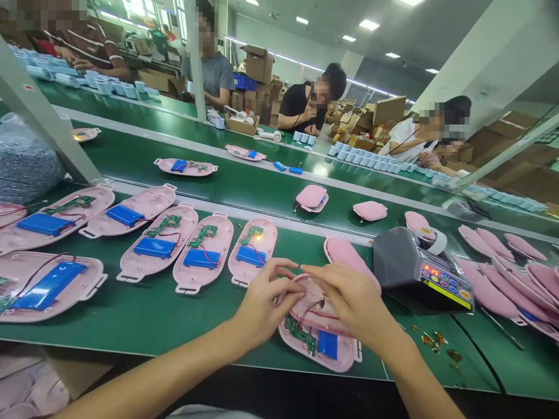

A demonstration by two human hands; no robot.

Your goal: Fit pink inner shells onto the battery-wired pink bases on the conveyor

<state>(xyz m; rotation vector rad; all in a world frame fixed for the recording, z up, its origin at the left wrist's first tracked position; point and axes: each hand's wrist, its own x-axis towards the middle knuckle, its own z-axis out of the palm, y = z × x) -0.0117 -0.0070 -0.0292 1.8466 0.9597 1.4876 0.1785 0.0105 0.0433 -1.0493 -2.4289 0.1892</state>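
My left hand (266, 299) and my right hand (349, 299) meet over an open pink oval shell (321, 343) at the near edge of the green bench. The shell holds a green circuit board, a blue battery and red wires. Both hands have their fingers curled and pinched at the wires and the upper pink half (317, 314) lying on the shell. A closed pink cover (347, 253) lies just behind my right hand.
Several open pink shells with blue batteries (201, 253) lie in a row to the left. A grey tape dispenser (419, 270) stands at the right, with pink covers (506, 288) beyond it. Small brass parts (434, 340) lie loose. Other people sit across the conveyor belt (244, 186).
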